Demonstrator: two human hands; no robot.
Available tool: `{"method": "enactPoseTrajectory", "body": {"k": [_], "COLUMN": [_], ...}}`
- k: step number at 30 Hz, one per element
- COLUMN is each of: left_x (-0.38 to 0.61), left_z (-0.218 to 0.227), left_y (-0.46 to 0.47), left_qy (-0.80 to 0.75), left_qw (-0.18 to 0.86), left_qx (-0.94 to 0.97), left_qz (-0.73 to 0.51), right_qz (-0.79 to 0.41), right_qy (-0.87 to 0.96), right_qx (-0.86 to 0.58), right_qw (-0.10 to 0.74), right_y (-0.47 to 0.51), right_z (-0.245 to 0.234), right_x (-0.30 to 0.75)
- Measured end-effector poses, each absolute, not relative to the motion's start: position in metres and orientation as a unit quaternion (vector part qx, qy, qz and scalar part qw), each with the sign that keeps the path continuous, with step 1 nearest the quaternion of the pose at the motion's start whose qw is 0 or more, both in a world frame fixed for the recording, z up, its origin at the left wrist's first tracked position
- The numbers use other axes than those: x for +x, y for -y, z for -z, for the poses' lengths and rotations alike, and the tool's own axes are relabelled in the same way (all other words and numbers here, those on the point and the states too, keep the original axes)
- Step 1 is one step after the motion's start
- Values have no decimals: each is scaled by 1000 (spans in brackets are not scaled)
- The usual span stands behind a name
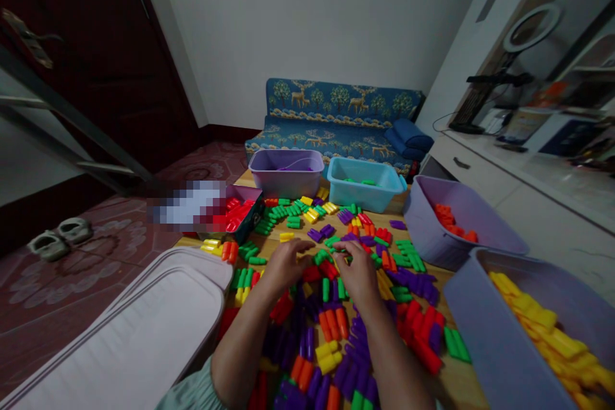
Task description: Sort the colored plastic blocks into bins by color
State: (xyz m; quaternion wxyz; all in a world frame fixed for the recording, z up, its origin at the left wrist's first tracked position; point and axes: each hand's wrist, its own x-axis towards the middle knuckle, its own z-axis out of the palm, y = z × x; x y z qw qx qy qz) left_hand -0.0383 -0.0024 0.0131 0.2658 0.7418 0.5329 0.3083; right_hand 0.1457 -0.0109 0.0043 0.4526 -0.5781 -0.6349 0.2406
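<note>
Both of my hands are over a spread of finger-shaped plastic building blocks on a wooden table. My left hand (288, 264) has bent fingers with a gap to the thumb, and no block shows in it. A yellow block (287, 237) lies just beyond its knuckles. My right hand (356, 267) pinches at a green building block (332, 241) with its fingertips. Between the hands lie another green block (321, 257) and red blocks (328, 270). Orange blocks (333, 325), yellow blocks (328, 357) and purple blocks (353, 359) lie between my forearms.
Along the far edge stand a purple bin (287, 182) and a light-blue bin (365, 195) with green blocks. At right are a bin (432, 246) with orange blocks and a bin (485, 327) with yellow ones. A box (250, 221) of red pieces and pale lids (144, 333) sit left.
</note>
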Motion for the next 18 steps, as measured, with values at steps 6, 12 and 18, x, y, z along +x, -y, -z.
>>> {"method": "enactPoseTrajectory", "body": {"k": [6,12,18], "left_x": [-74,-79,-76], "left_z": [-33,-21,-15], "left_y": [4,4,0], "left_qy": [-743,-781,-760], "left_qw": [36,63,71], "left_qx": [648,618,639], "left_qz": [-164,-68,-94], "right_qz": [-181,-170,-137], "right_qy": [698,721,759], "right_qx": [-580,-595,-602], "right_qw": [379,311,207], "right_y": [10,11,19], "right_z": [4,8,2], "right_x": [145,143,139]}}
